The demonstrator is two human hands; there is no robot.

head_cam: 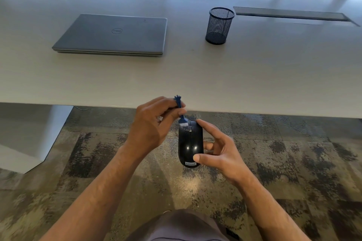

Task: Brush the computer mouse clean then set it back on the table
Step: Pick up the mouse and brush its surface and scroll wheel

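Observation:
A black computer mouse (pixel 189 144) with a white label at its near end hangs in the air just in front of the table edge, above the carpet. My right hand (pixel 219 149) holds it, index fingertip at its far end and thumb on its near end. My left hand (pixel 151 125) pinches a small blue brush (pixel 181 112) by its handle. The brush's white bristles touch the mouse's far left corner, beside the scroll wheel.
The pale table (pixel 176 76) stretches ahead, its near edge just past my hands. A shut grey laptop (pixel 115 35) lies at the back left. A black mesh pen cup (pixel 219 25) stands to its right. A cable slot (pixel 290 14) runs at the far right.

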